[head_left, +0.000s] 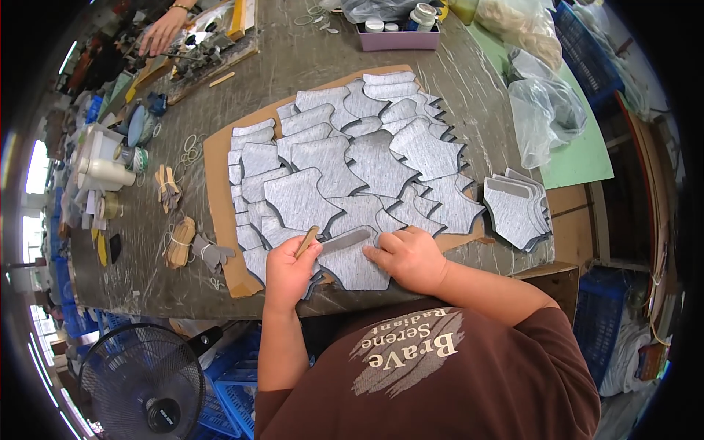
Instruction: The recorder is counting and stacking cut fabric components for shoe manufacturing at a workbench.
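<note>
My left hand (290, 268) grips a small wooden-handled brush (307, 241), its tip on a grey fabric-faced cut piece (352, 260) at the table's near edge. My right hand (407, 257) presses flat on that same piece, holding it down. A wet, darker stripe runs along the piece's top edge. Several more grey cut pieces (345, 161) lie overlapping on a brown cardboard sheet (216, 158) beyond my hands.
A stack of the same grey pieces (517, 209) sits to the right. Clear plastic bags (543, 110), a box of jars (400, 33), bottles (103, 172) and rubber bands lie around. Another person's hand (161, 33) works at the far left. A fan (143, 381) stands below the table.
</note>
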`<control>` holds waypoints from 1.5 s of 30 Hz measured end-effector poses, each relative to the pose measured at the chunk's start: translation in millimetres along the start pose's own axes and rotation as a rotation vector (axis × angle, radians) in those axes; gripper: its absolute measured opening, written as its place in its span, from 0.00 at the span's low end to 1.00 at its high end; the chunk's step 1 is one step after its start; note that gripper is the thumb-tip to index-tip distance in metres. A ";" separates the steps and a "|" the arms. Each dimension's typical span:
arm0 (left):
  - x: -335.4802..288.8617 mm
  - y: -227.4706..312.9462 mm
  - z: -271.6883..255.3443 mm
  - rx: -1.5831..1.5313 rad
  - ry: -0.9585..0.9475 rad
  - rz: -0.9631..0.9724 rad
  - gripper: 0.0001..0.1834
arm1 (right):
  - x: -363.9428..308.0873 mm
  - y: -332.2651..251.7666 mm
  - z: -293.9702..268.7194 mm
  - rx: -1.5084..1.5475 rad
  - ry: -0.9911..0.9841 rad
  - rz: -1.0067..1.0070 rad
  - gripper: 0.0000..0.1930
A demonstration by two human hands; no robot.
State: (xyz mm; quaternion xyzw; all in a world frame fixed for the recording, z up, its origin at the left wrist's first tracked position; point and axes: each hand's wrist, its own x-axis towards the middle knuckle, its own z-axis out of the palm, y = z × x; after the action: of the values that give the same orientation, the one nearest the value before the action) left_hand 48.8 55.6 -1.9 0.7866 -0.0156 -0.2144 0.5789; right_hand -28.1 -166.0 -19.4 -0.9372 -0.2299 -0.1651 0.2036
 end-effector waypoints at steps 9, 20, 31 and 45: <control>0.0 4.6 2.2 0.067 0.018 -0.018 0.07 | 1.8 -2.2 0.3 -0.031 0.024 0.006 0.12; -0.8 2.1 8.5 0.203 0.069 0.065 0.07 | -1.0 -4.5 3.0 -0.134 0.049 -0.027 0.09; -5.6 4.3 14.2 0.564 0.186 0.380 0.03 | -0.7 2.6 2.8 -0.040 -0.002 0.003 0.11; -19.0 13.1 28.3 -0.757 -0.070 0.056 0.11 | 9.1 14.5 -41.6 1.085 0.311 0.951 0.05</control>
State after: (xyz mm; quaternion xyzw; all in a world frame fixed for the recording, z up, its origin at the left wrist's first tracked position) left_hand 24.4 30.9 9.5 0.5085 0.0233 -0.2158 0.8332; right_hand -22.2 -193.4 15.6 -0.6690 0.1833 -0.0531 0.7183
